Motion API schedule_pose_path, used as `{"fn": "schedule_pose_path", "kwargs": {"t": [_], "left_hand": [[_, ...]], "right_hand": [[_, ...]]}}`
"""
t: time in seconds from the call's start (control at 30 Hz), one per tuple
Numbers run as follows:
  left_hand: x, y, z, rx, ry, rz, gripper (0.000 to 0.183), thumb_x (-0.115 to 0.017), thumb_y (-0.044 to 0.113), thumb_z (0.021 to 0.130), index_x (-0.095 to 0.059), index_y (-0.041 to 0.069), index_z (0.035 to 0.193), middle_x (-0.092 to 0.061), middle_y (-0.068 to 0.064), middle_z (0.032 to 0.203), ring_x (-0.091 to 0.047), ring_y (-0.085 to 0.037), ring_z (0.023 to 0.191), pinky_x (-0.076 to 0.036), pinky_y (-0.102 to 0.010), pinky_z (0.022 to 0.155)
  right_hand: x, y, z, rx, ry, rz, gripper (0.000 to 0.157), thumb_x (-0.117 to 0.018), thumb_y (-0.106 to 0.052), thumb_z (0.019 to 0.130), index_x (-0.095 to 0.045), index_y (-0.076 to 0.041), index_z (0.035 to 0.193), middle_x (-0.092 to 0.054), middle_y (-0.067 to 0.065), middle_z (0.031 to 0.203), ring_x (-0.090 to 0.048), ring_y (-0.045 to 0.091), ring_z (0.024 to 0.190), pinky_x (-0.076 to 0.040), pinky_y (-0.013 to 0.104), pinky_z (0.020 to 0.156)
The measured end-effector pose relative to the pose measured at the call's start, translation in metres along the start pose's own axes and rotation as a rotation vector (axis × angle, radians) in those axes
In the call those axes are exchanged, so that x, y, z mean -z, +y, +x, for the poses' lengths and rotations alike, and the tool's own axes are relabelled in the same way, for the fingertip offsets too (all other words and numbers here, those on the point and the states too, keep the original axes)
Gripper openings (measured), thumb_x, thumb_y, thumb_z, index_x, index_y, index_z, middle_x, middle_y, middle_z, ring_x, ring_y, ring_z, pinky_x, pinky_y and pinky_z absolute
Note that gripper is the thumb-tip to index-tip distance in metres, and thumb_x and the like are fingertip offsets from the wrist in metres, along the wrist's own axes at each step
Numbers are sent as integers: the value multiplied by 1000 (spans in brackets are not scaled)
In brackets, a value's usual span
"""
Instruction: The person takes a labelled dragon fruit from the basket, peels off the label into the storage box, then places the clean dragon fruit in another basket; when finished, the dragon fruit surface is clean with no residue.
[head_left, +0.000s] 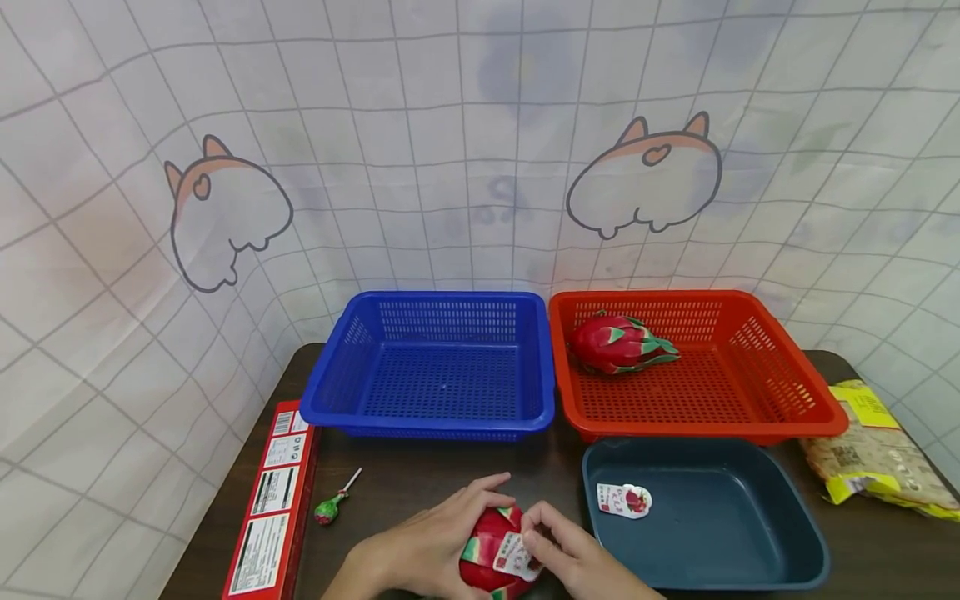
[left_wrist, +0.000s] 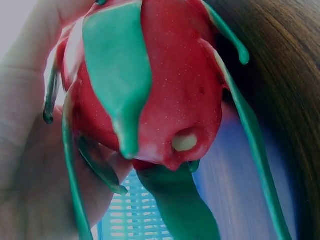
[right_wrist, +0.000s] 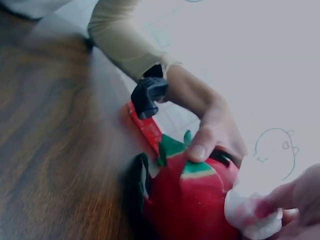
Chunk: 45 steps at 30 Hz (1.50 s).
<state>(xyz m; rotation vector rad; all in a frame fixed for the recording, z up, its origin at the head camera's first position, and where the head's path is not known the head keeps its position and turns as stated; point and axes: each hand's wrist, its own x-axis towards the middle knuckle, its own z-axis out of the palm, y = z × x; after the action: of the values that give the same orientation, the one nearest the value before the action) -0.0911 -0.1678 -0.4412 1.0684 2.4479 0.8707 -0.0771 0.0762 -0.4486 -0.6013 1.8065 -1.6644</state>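
Observation:
My left hand (head_left: 420, 546) grips a red dragon fruit (head_left: 483, 543) with green scales at the table's front edge, fingers over the far side and thumb on the near side. On the fruit's right side lies a white label (head_left: 514, 557) with red print. Thumb and index finger of my right hand (head_left: 573, 554) pinch that label's edge. In the left wrist view the fruit (left_wrist: 175, 75) shows its end, with long green scales and a small pale hollow. The right wrist view has the label (right_wrist: 245, 217) curled against the fruit (right_wrist: 190, 202); whether it is fully stuck down, I cannot tell.
Behind are a blue basket (head_left: 427, 425) and a red basket (head_left: 712, 428) holding another dragon fruit (head_left: 618, 343). A dark tray (head_left: 712, 517) with a similar label (head_left: 625, 500) stands right. Left lie a lollipop (head_left: 330, 507) and a red box (head_left: 272, 500); far right, a yellow-edged bag (head_left: 873, 450).

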Motion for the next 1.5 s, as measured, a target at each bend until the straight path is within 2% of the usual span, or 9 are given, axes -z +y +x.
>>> {"fn": "schedule_pose_path", "kwargs": {"t": [0.1,0.27,0.53,0.67,0.87,1.07,1.17,1.4,1.5], "left_hand": [[0,0,0,-4,0,17,86,-75,51,78,-28,27,145,-22,5,158,-40,-16,137,-50,-32,98],[0,0,-1,-24,12,44,85,-76,50,78,-30,24,145,-23,3,158,-41,-18,137,-50,-33,99],[-1,0,-1,-26,15,50,83,-74,53,79,-31,26,144,-23,2,158,-41,-18,137,-50,-34,99],[-1,0,-1,-3,2,24,84,-73,54,78,-28,29,145,-24,1,158,-41,-17,136,-50,-35,100],[0,0,-1,19,-10,-13,86,-74,54,78,-24,32,146,-26,1,157,-41,-16,136,-50,-33,99],[0,1,1,17,-7,12,86,-75,51,78,-27,29,145,-21,3,159,-40,-17,135,-51,-31,95],[-1,1,2,20,-8,24,85,-75,49,77,-27,30,145,-21,3,160,-41,-17,134,-52,-31,92],[1,-1,3,45,-56,-36,85,-74,46,76,-28,27,145,-22,0,160,-40,-21,135,-52,-30,93],[-1,-2,1,44,-54,-28,86,-74,47,76,-29,26,146,-23,0,159,-40,-20,136,-53,-31,93]], "right_hand": [[5,0,1,-35,-19,91,35,-40,-28,105,-42,5,113,-46,2,93,-50,9,88,-42,19,72],[8,1,2,-28,-38,134,37,-38,-26,105,-39,9,114,-46,1,94,-49,10,88,-42,19,71],[7,0,2,18,-11,73,35,-40,-25,105,-41,9,111,-43,1,87,-47,3,80,-39,17,67],[6,0,2,16,18,45,33,-42,-26,104,-43,6,111,-42,2,86,-46,4,80,-36,20,67],[4,4,2,23,20,49,30,-41,-25,105,-45,4,112,-44,3,92,-50,6,86,-40,21,69],[4,2,0,67,24,7,27,-41,-21,105,-46,4,112,-44,4,94,-51,5,86,-41,20,69],[5,-6,-2,100,64,-37,22,-42,-20,104,-48,1,109,-44,4,90,-49,4,83,-41,21,67],[17,-28,-16,317,274,-221,4,-47,-6,100,-52,-6,99,-47,3,83,-48,14,73,-41,28,59],[23,-36,-24,317,345,-256,4,-50,-7,99,-52,-10,100,-46,1,83,-49,14,69,-41,27,55]]}}
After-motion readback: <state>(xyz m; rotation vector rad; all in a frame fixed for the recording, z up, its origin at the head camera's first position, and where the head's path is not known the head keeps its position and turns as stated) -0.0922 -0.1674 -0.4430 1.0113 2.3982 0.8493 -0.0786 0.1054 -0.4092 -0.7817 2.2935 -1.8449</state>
